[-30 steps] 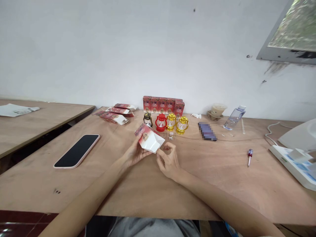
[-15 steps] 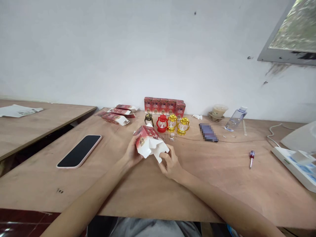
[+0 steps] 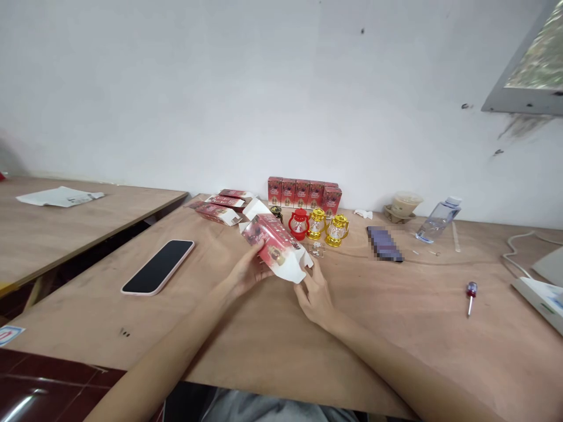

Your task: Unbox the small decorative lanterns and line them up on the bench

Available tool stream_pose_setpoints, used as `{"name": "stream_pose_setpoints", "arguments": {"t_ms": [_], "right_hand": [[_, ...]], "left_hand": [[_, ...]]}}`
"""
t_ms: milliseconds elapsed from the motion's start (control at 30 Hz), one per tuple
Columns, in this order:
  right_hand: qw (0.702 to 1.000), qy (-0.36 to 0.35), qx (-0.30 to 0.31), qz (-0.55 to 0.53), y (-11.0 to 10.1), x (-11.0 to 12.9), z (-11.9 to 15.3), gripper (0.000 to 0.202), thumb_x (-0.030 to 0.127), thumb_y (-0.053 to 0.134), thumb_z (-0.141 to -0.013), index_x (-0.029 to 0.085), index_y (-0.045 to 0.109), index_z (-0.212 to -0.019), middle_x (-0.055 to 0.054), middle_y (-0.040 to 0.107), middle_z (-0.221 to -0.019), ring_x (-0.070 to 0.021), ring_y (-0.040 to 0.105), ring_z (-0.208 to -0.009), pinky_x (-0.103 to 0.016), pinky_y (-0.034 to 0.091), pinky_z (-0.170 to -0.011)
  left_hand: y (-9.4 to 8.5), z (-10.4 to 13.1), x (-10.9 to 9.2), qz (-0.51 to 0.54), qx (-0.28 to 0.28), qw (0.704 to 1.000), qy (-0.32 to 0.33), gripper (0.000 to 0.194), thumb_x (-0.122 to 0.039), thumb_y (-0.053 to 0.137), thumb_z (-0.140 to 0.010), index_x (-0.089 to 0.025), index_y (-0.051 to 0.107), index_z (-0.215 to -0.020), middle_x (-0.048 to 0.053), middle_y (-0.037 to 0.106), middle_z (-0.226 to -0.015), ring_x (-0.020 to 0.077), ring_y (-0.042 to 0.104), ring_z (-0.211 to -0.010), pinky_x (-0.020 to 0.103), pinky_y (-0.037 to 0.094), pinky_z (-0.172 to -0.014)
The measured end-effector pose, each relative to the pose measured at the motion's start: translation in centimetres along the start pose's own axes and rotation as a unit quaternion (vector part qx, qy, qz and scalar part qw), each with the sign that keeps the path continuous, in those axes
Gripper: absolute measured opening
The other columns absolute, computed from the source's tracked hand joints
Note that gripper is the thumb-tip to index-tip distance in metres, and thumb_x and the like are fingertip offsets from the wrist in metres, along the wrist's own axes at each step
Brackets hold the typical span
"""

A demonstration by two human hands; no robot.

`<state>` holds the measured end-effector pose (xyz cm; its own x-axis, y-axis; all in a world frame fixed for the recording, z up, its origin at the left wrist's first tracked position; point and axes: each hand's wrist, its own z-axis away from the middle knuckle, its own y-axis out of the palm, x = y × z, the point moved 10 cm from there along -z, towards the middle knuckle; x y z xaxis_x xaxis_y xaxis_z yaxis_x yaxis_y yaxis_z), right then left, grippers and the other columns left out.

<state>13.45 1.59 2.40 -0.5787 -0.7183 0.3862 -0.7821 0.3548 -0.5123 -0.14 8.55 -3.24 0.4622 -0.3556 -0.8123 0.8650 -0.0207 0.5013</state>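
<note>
A red printed cardboard box (image 3: 275, 243) is held tilted above the middle of the table, with white flaps standing out at both ends. My left hand (image 3: 250, 269) grips its body, thumb on the printed face. My right hand (image 3: 314, 293) has its fingers closed at the white flaps of the near right end; the fingertips are partly hidden. Behind the box stand a red lantern (image 3: 299, 224), two gold lanterns (image 3: 337, 231) and a dark bronze lantern (image 3: 276, 213), the last mostly covered by the box. Small wire handles (image 3: 316, 249) lie before the lanterns.
Several closed red boxes (image 3: 302, 193) stand against the wall. Flattened boxes (image 3: 217, 212) lie at the left. Two phones, one pink-edged (image 3: 158, 267) and one blurred (image 3: 384, 243), flank my hands. A water bottle (image 3: 438, 220), a cup (image 3: 405, 205), a screwdriver (image 3: 471, 296) and a power strip (image 3: 543, 299) are rightward.
The box has turned so its printed face shows more and a white flap at its far end is visible. My right hand stays at the near flaps. The view has shifted left.
</note>
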Motion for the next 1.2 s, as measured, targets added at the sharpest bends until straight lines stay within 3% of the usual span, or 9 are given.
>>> {"name": "stream_pose_setpoints", "arguments": {"t_ms": [133, 267, 500, 733, 867, 967, 1067, 1133, 1200], "right_hand": [[1.000, 0.010, -0.006, -0.014, 0.0, -0.3, -0.2, 0.057, 0.005, 0.043, -0.076, 0.021, 0.039, -0.131, -0.015, 0.033, -0.137, -0.0273, 0.037, -0.129, -0.049, 0.040, -0.101], [0.998, 0.046, -0.026, -0.028, -0.7, -0.9, -0.3, 0.056, 0.008, 0.045, -0.079, 0.020, 0.034, -0.133, -0.016, 0.031, -0.137, -0.0265, 0.034, -0.132, -0.047, 0.039, -0.102], [0.999, -0.004, -0.010, -0.045, -0.2, 0.0, -0.2, 0.023, 0.009, 0.052, -0.078, 0.018, 0.061, -0.097, -0.014, 0.025, -0.142, -0.0304, 0.037, -0.129, -0.046, 0.043, -0.097], [0.993, -0.009, 0.005, -0.121, -0.5, 0.2, 0.1, 0.014, 0.013, 0.048, -0.082, 0.019, 0.059, -0.088, -0.013, 0.036, -0.135, -0.0272, 0.047, -0.119, -0.044, 0.043, -0.094], [0.969, 0.058, -0.064, -0.232, -1.3, -1.7, 0.5, 0.021, 0.025, 0.047, -0.086, 0.023, 0.045, -0.106, -0.013, 0.043, -0.124, -0.0246, 0.047, -0.118, -0.044, 0.045, -0.092], [0.962, 0.100, -0.084, -0.238, -1.0, -2.6, 0.5, 0.052, 0.037, 0.062, -0.078, 0.023, 0.036, -0.120, -0.014, 0.034, -0.131, -0.0260, 0.039, -0.125, -0.041, 0.046, -0.091], [0.973, 0.123, -0.075, -0.181, -0.7, -2.9, 0.3, 0.077, 0.041, 0.074, -0.067, 0.022, 0.032, -0.129, -0.013, 0.037, -0.130, -0.0272, 0.038, -0.124, -0.045, 0.040, -0.098], [0.974, 0.146, -0.074, -0.160, -0.8, -3.3, 0.2, 0.073, 0.041, 0.075, -0.065, 0.022, 0.039, -0.126, -0.011, 0.044, -0.124, -0.0267, 0.044, -0.118, -0.045, 0.039, -0.099], [0.963, 0.186, -0.060, -0.186, -0.4, -4.0, 0.4, 0.059, 0.041, 0.072, -0.068, 0.020, 0.047, -0.117, -0.009, 0.052, -0.113, -0.0246, 0.052, -0.104, -0.041, 0.044, -0.091]], "left_hand": [[0.2, 0.2, 0.3, 0.009, -0.007, 1.000, -0.004, 0.030, -0.042, 0.059, -0.079, -0.018, 0.061, -0.095, 0.010, 0.068, -0.099, 0.0202, 0.065, -0.087, 0.029, 0.055, -0.071], [1.0, 0.3, 1.1, 0.013, 0.015, 0.999, -0.028, 0.026, -0.035, 0.057, -0.079, -0.017, 0.060, -0.097, 0.010, 0.069, -0.093, 0.0208, 0.067, -0.082, 0.032, 0.056, -0.073], [-1.0, -0.7, 1.0, 0.042, -0.074, 0.996, 0.013, 0.013, -0.023, 0.053, -0.079, -0.016, 0.059, -0.089, 0.004, 0.070, -0.079, 0.0144, 0.065, -0.066, 0.024, 0.055, -0.060], [-1.8, -0.4, -0.7, 0.056, -0.086, 0.991, 0.086, 0.022, -0.013, 0.057, -0.066, -0.015, 0.061, -0.087, 0.002, 0.070, -0.082, 0.0141, 0.065, -0.072, 0.026, 0.053, -0.073], [0.3, 0.7, -1.7, 0.025, 0.004, 0.990, 0.139, 0.039, -0.014, 0.069, -0.058, -0.015, 0.061, -0.097, 0.005, 0.070, -0.094, 0.0210, 0.066, -0.088, 0.033, 0.050, -0.085], [2.0, 1.6, -1.3, -0.033, 0.080, 0.985, 0.146, 0.051, -0.018, 0.078, -0.055, -0.015, 0.060, -0.103, 0.008, 0.069, -0.102, 0.0263, 0.063, -0.099, 0.038, 0.047, -0.091], [3.4, 2.2, 0.1, -0.065, 0.162, 0.980, 0.098, 0.056, -0.022, 0.082, -0.051, -0.014, 0.061, -0.103, 0.011, 0.068, -0.107, 0.0301, 0.060, -0.107, 0.041, 0.044, -0.095], [4.2, 2.3, 0.6, -0.060, 0.211, 0.972, 0.079, 0.059, -0.023, 0.083, -0.049, -0.013, 0.062, -0.103, 0.013, 0.067, -0.110, 0.0317, 0.058, -0.109, 0.042, 0.044, -0.096], [4.2, 1.9, 0.2, -0.045, 0.215, 0.971, 0.098, 0.061, -0.024, 0.083, -0.049, -0.015, 0.061, -0.105, 0.012, 0.066, -0.111, 0.0307, 0.058, -0.110, 0.042, 0.044, -0.096]]}}
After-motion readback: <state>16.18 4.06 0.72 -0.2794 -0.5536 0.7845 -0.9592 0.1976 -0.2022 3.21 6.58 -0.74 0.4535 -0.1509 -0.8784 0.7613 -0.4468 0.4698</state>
